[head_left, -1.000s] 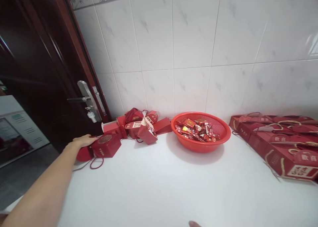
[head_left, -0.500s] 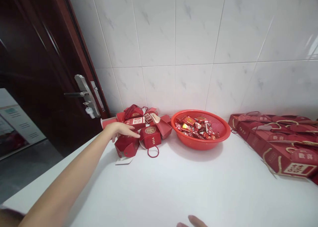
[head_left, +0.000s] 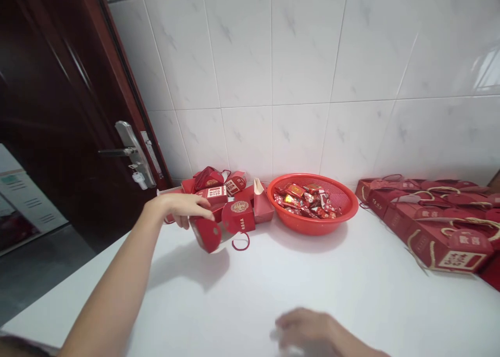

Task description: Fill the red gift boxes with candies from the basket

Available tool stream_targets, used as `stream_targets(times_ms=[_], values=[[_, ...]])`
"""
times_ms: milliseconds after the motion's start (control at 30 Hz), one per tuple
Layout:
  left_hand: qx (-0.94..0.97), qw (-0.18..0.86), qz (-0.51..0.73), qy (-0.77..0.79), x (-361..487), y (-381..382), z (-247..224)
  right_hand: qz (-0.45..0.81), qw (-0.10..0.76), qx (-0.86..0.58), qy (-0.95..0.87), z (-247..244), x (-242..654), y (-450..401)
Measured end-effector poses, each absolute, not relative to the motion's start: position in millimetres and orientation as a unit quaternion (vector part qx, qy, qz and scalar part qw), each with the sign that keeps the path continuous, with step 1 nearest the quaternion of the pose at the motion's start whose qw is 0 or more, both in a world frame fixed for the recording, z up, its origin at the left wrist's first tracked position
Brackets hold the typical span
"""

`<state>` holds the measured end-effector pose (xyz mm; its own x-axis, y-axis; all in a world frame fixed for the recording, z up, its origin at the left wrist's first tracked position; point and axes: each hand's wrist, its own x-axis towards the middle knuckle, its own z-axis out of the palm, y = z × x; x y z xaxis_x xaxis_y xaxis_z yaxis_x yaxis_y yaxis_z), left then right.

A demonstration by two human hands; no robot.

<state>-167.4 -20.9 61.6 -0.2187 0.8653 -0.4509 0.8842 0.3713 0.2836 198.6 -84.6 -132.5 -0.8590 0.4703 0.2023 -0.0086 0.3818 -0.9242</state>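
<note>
So the red box (head_left: 208, 233) is in the left half of the view, tilted and looking lifted, with a soft shadow on the tabletop below it. One flap hangs loose, pale inside. The left hand (head_left: 183, 206) has it from above, fingers bent down over the near-left end and closed on it. Can't tell exactly where the thumb sits.

Just to the right there's another box with a round gold emblem (head_left: 239, 215), and a dark red cord loop (head_left: 241, 241) lies on the table in front of it. Behind those, up against the wall, is a jumbled heap of red boxes (head_left: 211, 193), some with cream label panels, flaps sticking out all over.

The right hand (head_left: 307, 327) is down at the bottom, low over the white table (head_left: 234, 305), pretty blurry. Fingers look loosely part-open, nothing visible in them, well apart from any box.

Next along the wall is an orange-red plastic basket (head_left: 312, 226) with perforated sides, holding a bunch of shiny red-wrapped sweets (head_left: 307, 201). Far right, a block of red boxes with rope handles (head_left: 422, 227) sits packed close together.

Backdrop: marbled white tiles (head_left: 250, 60), plus a dark wooden door (head_left: 50, 86) on the left with keys (head_left: 139, 179) dangling from its lock.
</note>
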Motion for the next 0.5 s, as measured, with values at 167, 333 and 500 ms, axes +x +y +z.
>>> stream_targets(times_ms=[167, 333, 500], values=[[0.663, 0.338, 0.095, 0.661, -105, -41, 72, 0.48, 0.426, -0.293, -0.708, -89, 187, -61], [0.739, 0.36, 0.065, 0.566, -42, -33, 26, 0.509, 0.507, -0.301, -0.627, -72, 186, -44], [0.766, 0.375, 0.064, 0.518, -17, -19, -10, 0.481, 0.445, -0.329, -0.68, -79, 209, -37]])
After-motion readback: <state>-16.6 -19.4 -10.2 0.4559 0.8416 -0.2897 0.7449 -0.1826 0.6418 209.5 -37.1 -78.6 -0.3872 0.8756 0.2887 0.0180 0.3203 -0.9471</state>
